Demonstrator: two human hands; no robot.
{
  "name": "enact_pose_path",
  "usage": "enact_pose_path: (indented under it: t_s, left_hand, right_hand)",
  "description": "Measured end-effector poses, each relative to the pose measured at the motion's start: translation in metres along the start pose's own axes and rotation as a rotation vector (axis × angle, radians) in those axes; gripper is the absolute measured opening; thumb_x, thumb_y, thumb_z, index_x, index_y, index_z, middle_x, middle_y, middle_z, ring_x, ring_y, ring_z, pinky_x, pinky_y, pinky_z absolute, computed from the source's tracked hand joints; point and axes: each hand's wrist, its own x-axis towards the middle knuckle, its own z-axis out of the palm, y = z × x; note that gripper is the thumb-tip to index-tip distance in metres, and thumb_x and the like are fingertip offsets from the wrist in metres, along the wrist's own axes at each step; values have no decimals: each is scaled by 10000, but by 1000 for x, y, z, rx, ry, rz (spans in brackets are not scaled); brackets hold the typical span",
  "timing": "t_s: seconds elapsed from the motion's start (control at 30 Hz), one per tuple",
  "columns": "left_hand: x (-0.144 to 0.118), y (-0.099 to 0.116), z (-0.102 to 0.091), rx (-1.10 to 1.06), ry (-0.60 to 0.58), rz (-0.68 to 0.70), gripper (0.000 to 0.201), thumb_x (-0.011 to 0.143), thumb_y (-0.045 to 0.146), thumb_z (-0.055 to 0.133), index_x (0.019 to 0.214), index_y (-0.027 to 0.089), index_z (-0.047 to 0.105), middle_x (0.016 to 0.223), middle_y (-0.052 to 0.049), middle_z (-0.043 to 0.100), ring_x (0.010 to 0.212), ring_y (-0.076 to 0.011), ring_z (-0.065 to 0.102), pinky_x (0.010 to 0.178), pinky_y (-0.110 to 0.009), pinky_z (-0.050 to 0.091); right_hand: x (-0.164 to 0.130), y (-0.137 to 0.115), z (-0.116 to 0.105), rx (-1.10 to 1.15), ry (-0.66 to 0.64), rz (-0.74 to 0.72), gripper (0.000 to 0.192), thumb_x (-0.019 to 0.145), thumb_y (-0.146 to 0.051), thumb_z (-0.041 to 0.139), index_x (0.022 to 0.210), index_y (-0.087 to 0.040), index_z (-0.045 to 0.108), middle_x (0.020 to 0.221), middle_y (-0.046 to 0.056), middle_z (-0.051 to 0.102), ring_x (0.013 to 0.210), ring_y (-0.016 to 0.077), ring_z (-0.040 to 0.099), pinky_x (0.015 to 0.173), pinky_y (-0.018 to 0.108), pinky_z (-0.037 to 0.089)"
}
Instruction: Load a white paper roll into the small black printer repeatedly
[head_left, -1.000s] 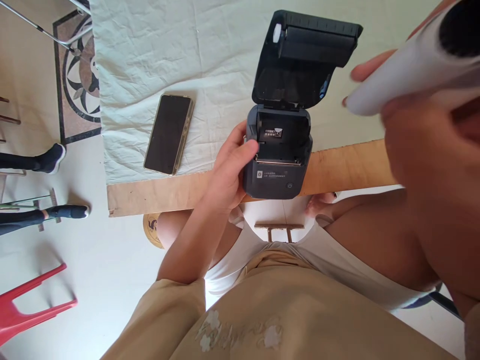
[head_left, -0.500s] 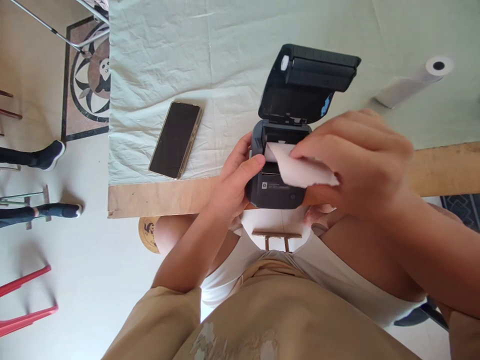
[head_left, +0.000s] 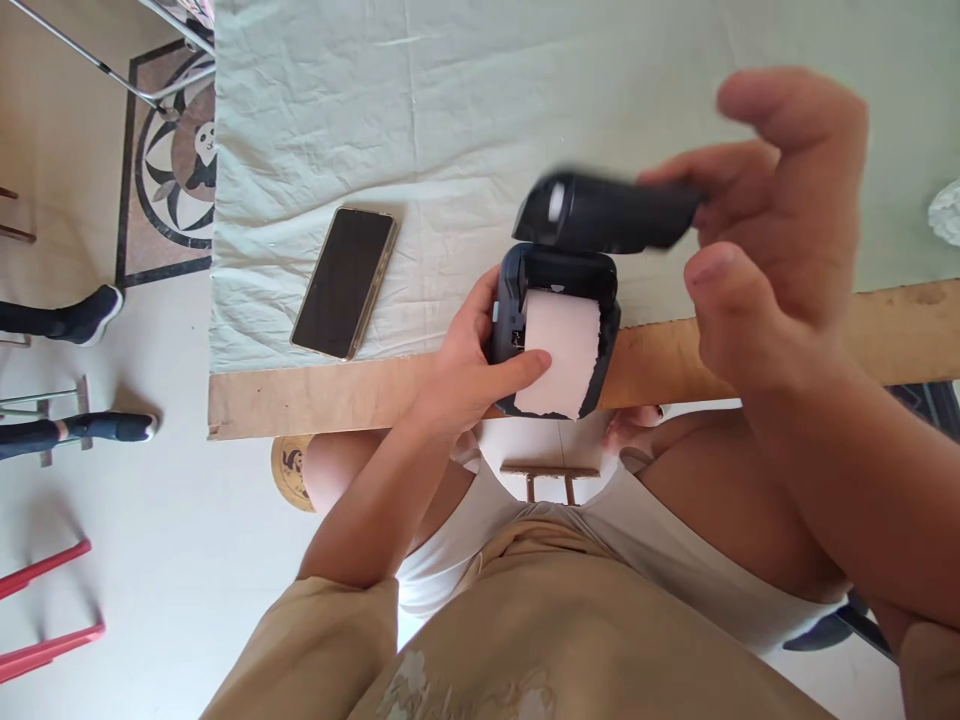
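Head view, printer (head_left: 517, 330): dark body at the near table (head_left: 315, 395) edge, paper strip (head_left: 559, 350) draped over its front.
Lid (head_left: 607, 212): half lowered, blurred.
Left hand (head_left: 469, 365): wrapped around the printer's left side, thumb pinning the paper.
Right hand (head_left: 772, 230): fingers loosely curled, fingertips on the lid's right end.
Phone (head_left: 343, 282): flat on the cloth (head_left: 390, 110), well left.
Risk: judged, the lid could pinch the thumb or skew the paper if the strip slips.
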Motion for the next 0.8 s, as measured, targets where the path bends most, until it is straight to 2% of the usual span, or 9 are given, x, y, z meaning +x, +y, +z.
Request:
enact_pose_path:
  t_s: [0.1, 0.2, 0.27, 0.33, 0.4, 0.5, 0.6, 0.7, 0.8]
  left_hand:
    - [-2, 0, -3, 42, -12, 12, 646, 893, 386, 1042, 1484, 366, 782, 1350, -21, 830, 1133, -227, 824, 890, -235, 719]
    - [-4, -1, -6, 76, -74, 3, 706, 940, 471, 1006, 1578, 390, 713, 1529, -11, 797, 1351, -298, 804, 987, -272, 731]
    - [-5, -1, -5, 69, -91, -3, 694, 973, 546, 969, 1591, 383, 699, 1479, -8, 822, 1299, -310, 825, 898, -266, 726]
    - [-4, -1, -2, 49, -42, 2, 621, 1009, 568, 922, 1557, 356, 720, 1390, -19, 850, 1151, -280, 851, 789, -248, 706]
    - [-1, -1, 2, 31, 17, -1, 511, 1033, 511, 899, 1490, 335, 752, 1299, -23, 865, 1005, -224, 844, 731, -230, 688]
    - [3, 1, 6, -1, 52, -17, 403, 1034, 430, 882, 1402, 306, 776, 1230, -27, 868, 929, -189, 827, 720, -230, 678]
    - [8, 2, 8, -16, 67, -18, 412, 1027, 469, 873, 1382, 282, 776, 1279, -51, 868, 1071, -252, 864, 750, -277, 686]
    - [11, 1, 10, -63, 116, -26, 399, 1090, 614, 755, 1268, 261, 808, 1240, -70, 868, 1375, -344, 810, 989, -393, 731]
    - [11, 1, 12, -114, 158, -33, 368, 1127, 613, 697, 1171, 276, 839, 1126, -49, 847, 1437, -345, 753, 1211, -463, 666]
  right_hand:
    - [0, 12, 5, -44, -93, -108, 436, 1154, -665, 538, 1548, -500, 624, 1515, 26, 700, 1425, 249, 733, 1261, 547, 657]
    - [-1, 25, 9, -57, -270, -86, 582, 1089, -636, 668, 1596, -358, 599, 1529, 57, 712, 1346, 235, 763, 1161, 487, 725]
    - [0, 30, 10, 0, -387, 18, 728, 1052, -650, 698, 1680, -321, 534, 1546, 81, 700, 1235, 216, 779, 1068, 452, 757]
    - [2, 31, 11, 67, -444, 112, 827, 1029, -682, 702, 1723, -286, 490, 1537, 99, 692, 1173, 199, 771, 1025, 432, 765]
    - [4, 30, 12, 95, -465, 171, 870, 1020, -700, 703, 1736, -262, 478, 1560, 106, 671, 1222, 198, 759, 1077, 432, 763]
    - [7, 29, 15, 70, -481, 203, 874, 1030, -682, 683, 1764, -266, 452, 1666, 102, 608, 1374, 219, 724, 1219, 468, 730]
    - [6, 31, 18, 19, -457, 166, 872, 1042, -701, 660, 1780, -288, 444, 1718, 94, 575, 1450, 246, 695, 1288, 508, 694]
    - [2, 35, 17, -37, -406, 148, 838, 1069, -714, 653, 1772, -296, 470, 1721, 103, 574, 1527, 261, 661, 1257, 505, 696]
    - [-1, 34, 11, -68, -331, 64, 741, 1091, -757, 631, 1664, -291, 566, 1672, 109, 606, 1565, 265, 632, 1224, 504, 690]
